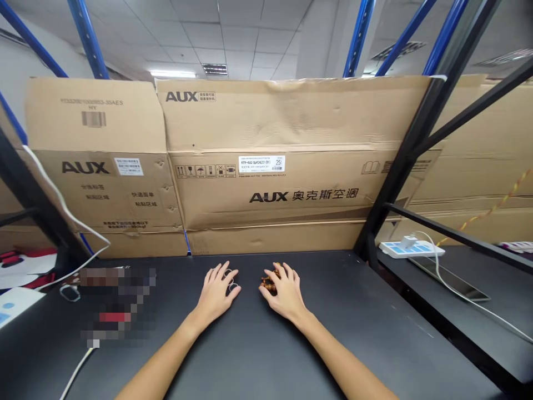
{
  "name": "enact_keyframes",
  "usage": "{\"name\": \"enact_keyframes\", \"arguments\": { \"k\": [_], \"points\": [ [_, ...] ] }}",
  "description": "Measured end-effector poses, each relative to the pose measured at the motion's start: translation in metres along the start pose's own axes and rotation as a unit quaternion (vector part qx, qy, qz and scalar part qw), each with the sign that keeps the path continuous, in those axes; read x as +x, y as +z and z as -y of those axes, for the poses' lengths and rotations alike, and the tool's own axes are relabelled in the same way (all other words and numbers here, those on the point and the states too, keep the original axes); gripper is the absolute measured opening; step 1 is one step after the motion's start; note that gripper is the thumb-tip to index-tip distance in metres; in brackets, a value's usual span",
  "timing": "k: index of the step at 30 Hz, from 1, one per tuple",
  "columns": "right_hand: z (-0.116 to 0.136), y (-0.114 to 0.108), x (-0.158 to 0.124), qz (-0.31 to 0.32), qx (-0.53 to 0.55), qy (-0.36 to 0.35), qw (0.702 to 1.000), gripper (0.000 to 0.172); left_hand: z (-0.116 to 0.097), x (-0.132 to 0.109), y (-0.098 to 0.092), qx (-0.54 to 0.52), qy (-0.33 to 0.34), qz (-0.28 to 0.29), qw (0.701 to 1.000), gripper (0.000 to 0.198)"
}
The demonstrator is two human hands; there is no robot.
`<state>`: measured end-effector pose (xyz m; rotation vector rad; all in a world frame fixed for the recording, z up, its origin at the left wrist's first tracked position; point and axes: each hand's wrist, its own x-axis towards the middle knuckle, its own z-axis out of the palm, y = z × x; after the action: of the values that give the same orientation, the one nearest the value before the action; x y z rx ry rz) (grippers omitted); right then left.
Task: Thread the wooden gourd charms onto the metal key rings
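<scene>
Black table [353,311], left hand [214,294], right hand [283,291] palm-down

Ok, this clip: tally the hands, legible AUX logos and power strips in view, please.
Hands: 2 (left hand, right hand)
AUX logos: 3
Power strips: 1
Total: 6

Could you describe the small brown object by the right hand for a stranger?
Before the big tan cardboard AUX carton lies a black table. There, the right hand touches a small glossy brown clump, unlike the pale rings by the left hand.
</scene>
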<state>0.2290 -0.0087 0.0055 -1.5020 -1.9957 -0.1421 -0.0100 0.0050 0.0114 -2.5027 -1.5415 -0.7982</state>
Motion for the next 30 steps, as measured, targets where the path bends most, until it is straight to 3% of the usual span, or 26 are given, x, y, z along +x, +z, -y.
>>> {"name": "enact_keyframes", "arguments": {
  "k": [2,8,12,18,26,30],
  "points": [
    [-0.002,0.005,0.000,0.024,-0.017,0.018,0.999,0.048,0.008,0.000,0.004,0.015,-0.031,0.030,0.999,0.036],
    [-0.018,0.012,0.008,0.054,0.021,-0.029,0.998,0.029,0.023,0.000,0.007,0.025,-0.063,0.045,0.997,0.030],
    [-0.028,0.008,0.014,0.072,0.056,-0.068,0.994,0.030,0.025,0.004,0.003,0.023,-0.035,0.027,0.999,0.039],
    [-0.031,0.010,0.015,0.059,0.058,-0.070,0.994,0.030,0.031,0.005,0.006,0.006,-0.009,0.082,0.997,0.042],
    [-0.035,0.011,0.017,0.031,0.004,0.000,1.000,0.030,0.022,0.004,0.001,0.060,-0.039,0.015,0.997,0.028],
    [-0.026,0.006,0.014,-0.005,-0.004,-0.010,1.000,0.032,0.020,0.005,-0.002,0.084,-0.043,0.002,0.995,0.025]
  ]
}}
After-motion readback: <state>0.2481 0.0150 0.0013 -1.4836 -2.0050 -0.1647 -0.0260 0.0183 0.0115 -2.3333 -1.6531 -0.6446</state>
